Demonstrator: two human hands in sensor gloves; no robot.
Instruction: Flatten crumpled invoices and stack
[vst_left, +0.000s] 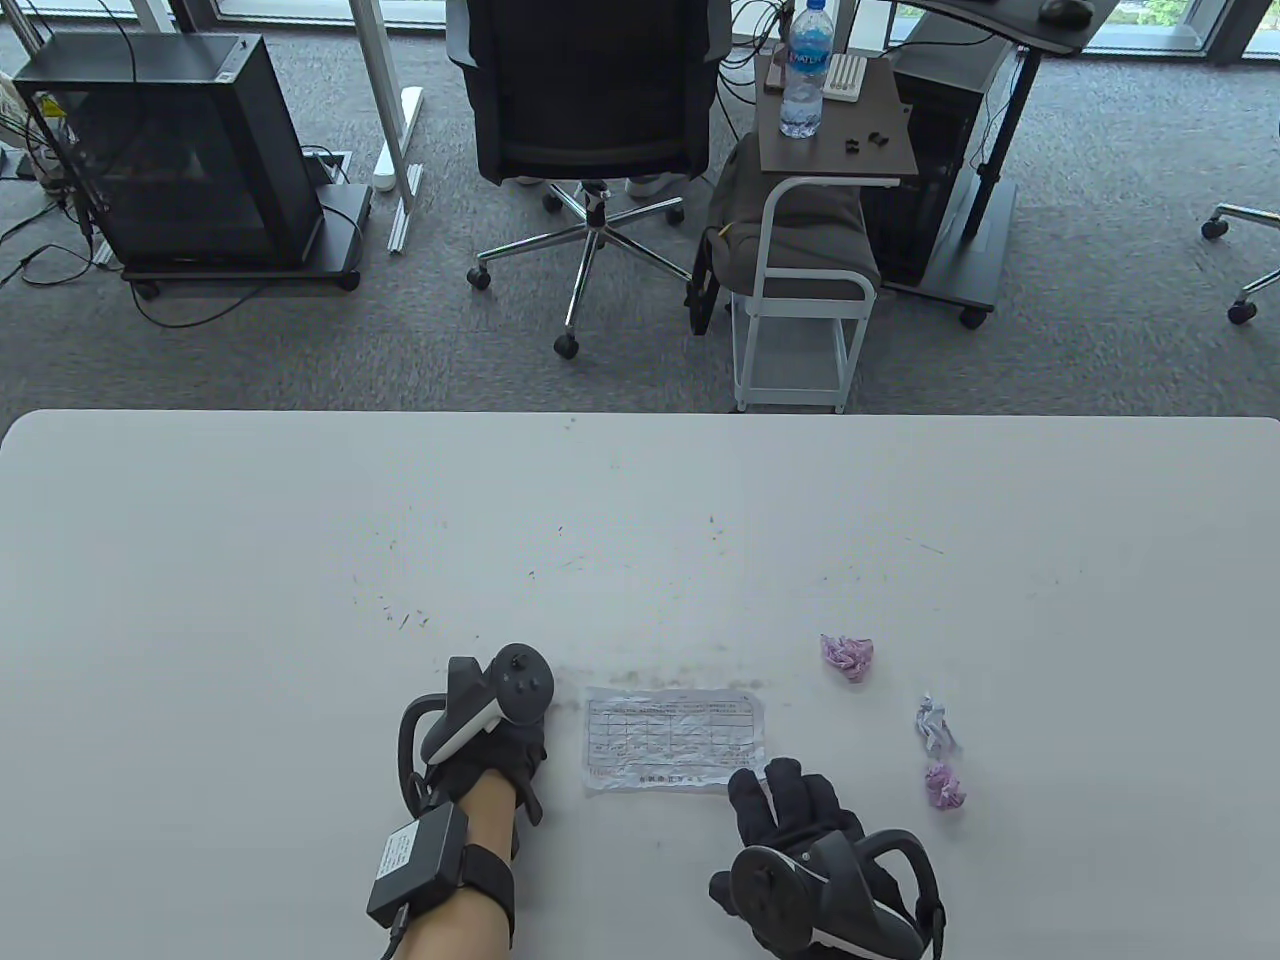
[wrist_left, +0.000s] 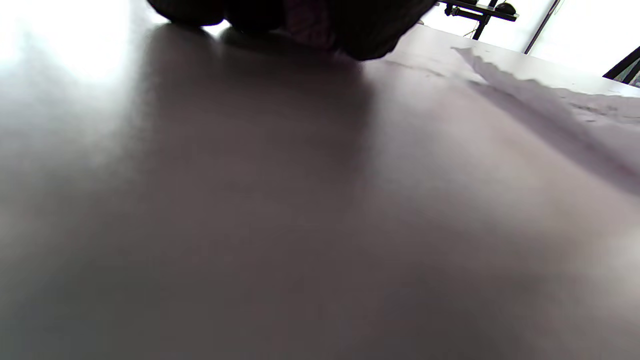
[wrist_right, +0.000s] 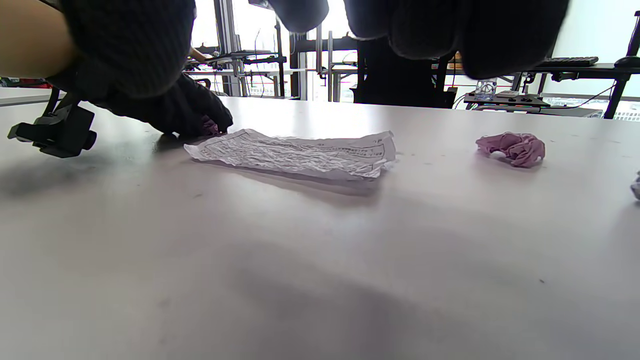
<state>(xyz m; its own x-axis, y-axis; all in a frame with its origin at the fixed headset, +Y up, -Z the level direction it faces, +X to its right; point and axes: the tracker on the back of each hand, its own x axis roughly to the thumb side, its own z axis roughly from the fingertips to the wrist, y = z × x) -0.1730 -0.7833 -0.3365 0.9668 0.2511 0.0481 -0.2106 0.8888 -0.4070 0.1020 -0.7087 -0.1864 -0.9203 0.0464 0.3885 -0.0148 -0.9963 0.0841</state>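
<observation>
The flattened white invoice (vst_left: 674, 740) lies between the hands, left hand (vst_left: 490, 735) curled on a pink wad (wrist_right: 210, 126) (partly hidden) beside it, right hand (vst_left: 790, 810) hovering with loose fingers: a careless sweep could re-crease the sheet.

i see a white surface (vst_left: 300, 560) with small dark marks on it. behind it the floor is grey carpet (vst_left: 1100, 200). a black office chair (vst_left: 590, 90) stands there on a chrome base. beside it is a small white side table (vst_left: 835, 150) with a water bottle (vst_left: 805, 70) on top. a black cabinet on wheels (vst_left: 170, 150) stands at the left. bright daylight comes from the windows (wrist_right: 590, 30).
</observation>
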